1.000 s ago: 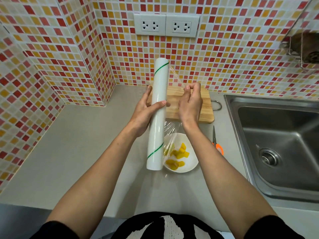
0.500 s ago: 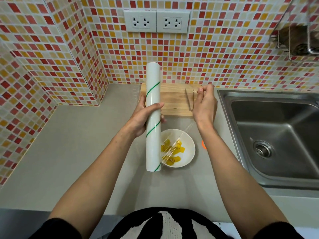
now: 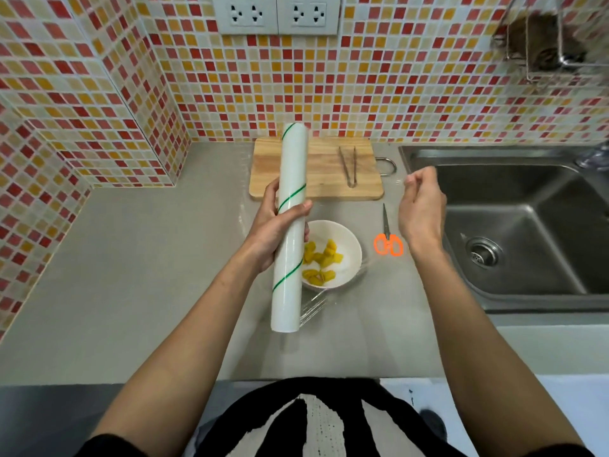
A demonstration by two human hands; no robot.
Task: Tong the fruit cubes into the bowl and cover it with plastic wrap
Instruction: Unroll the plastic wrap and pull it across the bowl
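A white bowl (image 3: 346,239) with several yellow fruit cubes (image 3: 321,258) stands on the grey counter. My left hand (image 3: 273,225) grips a long white roll of plastic wrap (image 3: 290,232) with green stripes, held just left of the bowl and above it. My right hand (image 3: 420,206) pinches the free edge of the clear film (image 3: 362,206), which stretches from the roll to the right over the bowl. Wrinkled film shows near the roll's lower end. Metal tongs (image 3: 348,169) lie on the wooden cutting board (image 3: 326,189).
Orange-handled scissors (image 3: 388,240) lie on the counter (image 3: 148,258) between the bowl and my right wrist. A steel sink (image 3: 527,232) fills the right side. Tiled walls with outlets (image 3: 276,13) stand behind and to the left. A wire rack (image 3: 547,44) hangs at upper right.
My right hand has pulled the film edge further right, away from the roll, uncovering the tongs and scissors. The sheet over the bowl has widened. The left hand keeps its hold on the roll.
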